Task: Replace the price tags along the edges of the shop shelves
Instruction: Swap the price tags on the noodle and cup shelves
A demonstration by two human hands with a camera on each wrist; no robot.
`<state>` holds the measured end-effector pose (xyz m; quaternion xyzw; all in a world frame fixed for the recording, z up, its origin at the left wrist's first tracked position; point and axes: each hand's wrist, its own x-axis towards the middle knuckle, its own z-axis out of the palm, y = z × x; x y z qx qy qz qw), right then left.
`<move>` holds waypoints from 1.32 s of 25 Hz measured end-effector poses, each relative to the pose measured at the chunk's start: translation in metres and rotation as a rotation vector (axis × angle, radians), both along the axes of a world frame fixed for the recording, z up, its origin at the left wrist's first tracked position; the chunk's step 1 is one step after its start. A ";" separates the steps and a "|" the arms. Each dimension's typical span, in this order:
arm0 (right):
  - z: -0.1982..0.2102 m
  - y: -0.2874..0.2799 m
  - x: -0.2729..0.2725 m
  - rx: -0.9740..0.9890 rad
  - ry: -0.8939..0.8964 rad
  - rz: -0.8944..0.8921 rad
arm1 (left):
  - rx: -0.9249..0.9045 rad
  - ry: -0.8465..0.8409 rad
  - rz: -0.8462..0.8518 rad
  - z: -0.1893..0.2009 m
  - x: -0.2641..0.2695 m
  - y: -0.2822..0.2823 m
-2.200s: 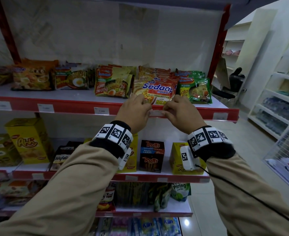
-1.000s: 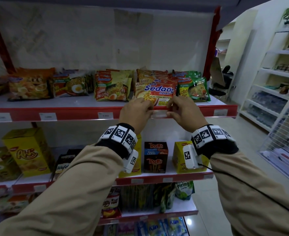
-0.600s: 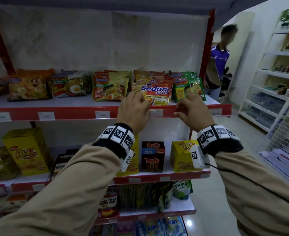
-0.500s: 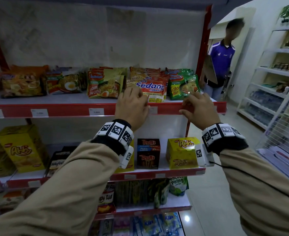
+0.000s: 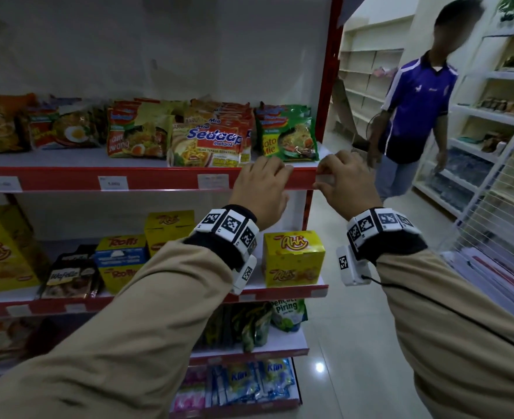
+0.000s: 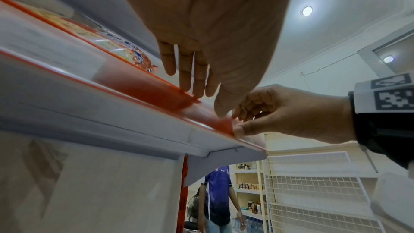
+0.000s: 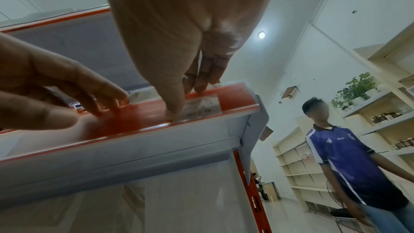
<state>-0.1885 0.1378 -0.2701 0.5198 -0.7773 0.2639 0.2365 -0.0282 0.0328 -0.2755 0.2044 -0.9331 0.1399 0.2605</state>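
The top shelf's red edge strip [image 5: 159,178] holds white price tags [image 5: 113,183] behind clear plastic. My right hand [image 5: 323,176] is at the strip's right end. In the right wrist view its thumb [image 7: 172,112] and fingers [image 7: 201,81] pinch the strip at the last price tag [image 7: 202,106]. My left hand [image 5: 280,182] lies just left of it, fingers [image 6: 192,84] straight and resting on the strip's top edge, holding nothing. Another tag [image 5: 213,181] sits left of that hand, under the Sedaap noodle packs [image 5: 210,143].
A person in a blue shirt [image 5: 416,116] walks in the aisle just right of the shelf end. A white wire rack [image 5: 491,222] and cream shelves [image 5: 491,116] stand at the right. Snack boxes [image 5: 292,258] fill the shelf below my wrists.
Both hands slid right along the top shelf edge, from the tag under the Sedaap packs to the tag at the right end. A person in blue came into view at the right.
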 end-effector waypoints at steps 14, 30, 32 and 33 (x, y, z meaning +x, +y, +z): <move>0.004 0.005 -0.013 0.145 0.088 0.068 | 0.100 0.160 0.037 -0.003 -0.027 0.016; 0.007 0.000 -0.004 -0.392 -0.897 0.497 | 0.312 0.462 -0.034 -0.009 -0.039 0.010; 0.005 -0.001 -0.002 -0.361 -0.808 0.490 | 0.294 0.457 -0.030 -0.010 -0.038 0.008; 0.005 -0.001 -0.003 -0.339 -0.709 0.461 | 0.286 0.455 -0.035 -0.011 -0.038 0.007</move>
